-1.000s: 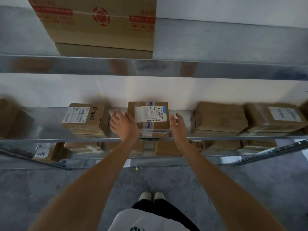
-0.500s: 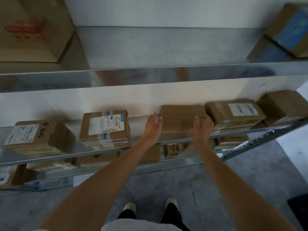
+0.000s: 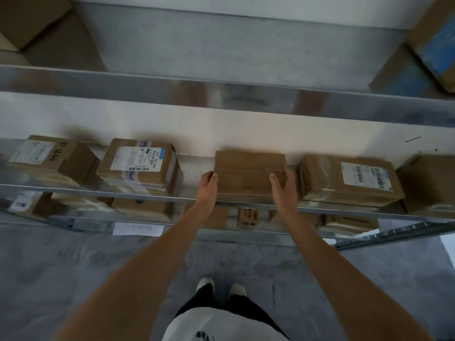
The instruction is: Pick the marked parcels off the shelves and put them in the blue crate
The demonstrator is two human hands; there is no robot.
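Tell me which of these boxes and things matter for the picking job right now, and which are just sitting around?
In the job:
- plain brown parcel on the middle shelf
- left hand and right hand, gripping its two ends

Lying about:
- labelled parcel to its left
- handwritten-marked parcel further left
- labelled parcel to its right
- blue-taped carton on the upper shelf

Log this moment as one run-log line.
step: grasp | left hand: grips plain parcel left end | right hand: grips right end | parcel: on shelf
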